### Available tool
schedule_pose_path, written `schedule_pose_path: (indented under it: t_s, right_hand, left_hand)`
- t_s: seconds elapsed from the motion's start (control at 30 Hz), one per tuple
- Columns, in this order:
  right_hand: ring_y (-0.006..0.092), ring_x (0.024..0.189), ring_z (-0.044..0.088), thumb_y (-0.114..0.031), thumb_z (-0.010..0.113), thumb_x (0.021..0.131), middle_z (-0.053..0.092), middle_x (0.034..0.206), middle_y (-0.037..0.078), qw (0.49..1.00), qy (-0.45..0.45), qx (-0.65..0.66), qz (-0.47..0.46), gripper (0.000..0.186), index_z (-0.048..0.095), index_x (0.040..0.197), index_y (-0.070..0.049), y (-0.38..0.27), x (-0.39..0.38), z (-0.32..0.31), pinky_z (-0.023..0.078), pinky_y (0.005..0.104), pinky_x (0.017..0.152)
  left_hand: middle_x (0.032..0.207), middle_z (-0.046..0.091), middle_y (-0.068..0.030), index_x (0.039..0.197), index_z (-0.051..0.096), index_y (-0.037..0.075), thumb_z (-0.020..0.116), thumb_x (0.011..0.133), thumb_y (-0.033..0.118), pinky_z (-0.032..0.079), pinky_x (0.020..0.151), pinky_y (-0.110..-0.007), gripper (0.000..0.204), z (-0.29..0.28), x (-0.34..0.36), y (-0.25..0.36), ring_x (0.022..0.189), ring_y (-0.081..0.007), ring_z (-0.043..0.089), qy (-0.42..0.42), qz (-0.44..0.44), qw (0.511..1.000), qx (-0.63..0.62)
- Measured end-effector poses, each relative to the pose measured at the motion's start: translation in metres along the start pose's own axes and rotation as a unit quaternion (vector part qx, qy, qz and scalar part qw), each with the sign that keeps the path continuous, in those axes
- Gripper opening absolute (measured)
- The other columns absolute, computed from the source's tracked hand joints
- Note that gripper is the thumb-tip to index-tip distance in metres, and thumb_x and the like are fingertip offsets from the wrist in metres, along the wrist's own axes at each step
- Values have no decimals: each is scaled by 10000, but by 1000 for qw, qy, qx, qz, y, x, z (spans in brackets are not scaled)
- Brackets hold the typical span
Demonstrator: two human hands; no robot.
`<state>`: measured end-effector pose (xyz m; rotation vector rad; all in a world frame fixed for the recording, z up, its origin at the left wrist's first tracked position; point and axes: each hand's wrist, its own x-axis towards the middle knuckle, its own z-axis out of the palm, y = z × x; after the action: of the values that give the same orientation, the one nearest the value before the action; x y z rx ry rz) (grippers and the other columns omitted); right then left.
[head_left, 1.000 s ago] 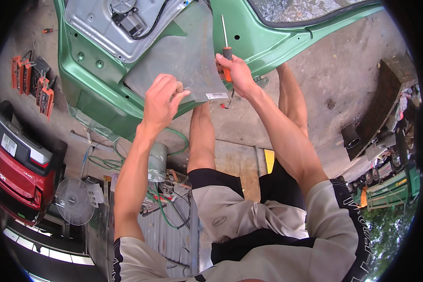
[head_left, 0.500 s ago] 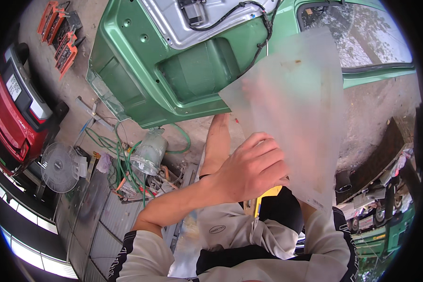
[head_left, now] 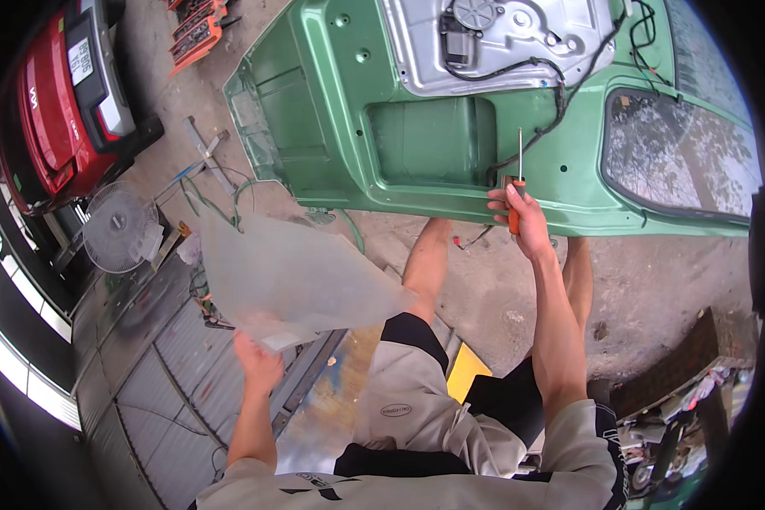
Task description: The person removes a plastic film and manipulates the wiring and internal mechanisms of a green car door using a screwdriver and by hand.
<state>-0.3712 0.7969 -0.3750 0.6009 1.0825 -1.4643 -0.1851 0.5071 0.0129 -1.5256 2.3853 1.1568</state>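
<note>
Head view, the only one; landmark: the green vehicle door.

1. Green vehicle door, one. It is lying before me, inner face showing, and is bearing a silver inner panel and a black wiring harness.

2. Translucent plastic sheet, one. It is hanging in the air off the near-left edge of the door, apart from it.

3. Left hand, mine. It is holding the sheet on the near-left side of the door; my fingers are gathering about the sheet's near edge. Blur and plastic are veiling the tips, so I cannot tell how each is pressing.

4. Right hand, mine. At the near edge of the door, thumb and fingers are closing around the handle of an orange-and-black screwdriver. Its shaft is pointing away from me over the door; contact with the metal I cannot tell.

5. Step in hand, by my judgement: I am handling the sheet clear of the door while keeping the screwdriver ready.

6. Next move, by my judgement: it is calling for a sure left pinch, the sheet looking limp, and a shaft kept off the harness.
</note>
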Motion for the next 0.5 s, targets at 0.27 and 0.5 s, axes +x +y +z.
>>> schedule_pose_path:
  t_s: [0.27, 0.5]
  right_hand:
    - [148, 1004, 659, -443, 587, 1043, 723, 1116, 50, 999, -25, -31, 7, 402, 682, 1126, -61, 12, 8, 13, 525, 339, 851]
    - [149, 997, 661, -435, 582, 1046, 719, 1099, 49, 999, 0, -37, 14, 402, 695, 1115, -55, 19, 1, 7, 523, 336, 843]
  left_hand:
    - [827, 622, 41, 875, 607, 26, 725, 961, 117, 432, 707, -270, 173, -27, -34, -122, 755, -87, 519, 152, -121, 976, 97]
    - [714, 551, -47, 812, 571, 28, 771, 889, 116, 403, 692, -338, 232, -68, 31, -104, 671, -189, 493, 155, -16, 937, 312]
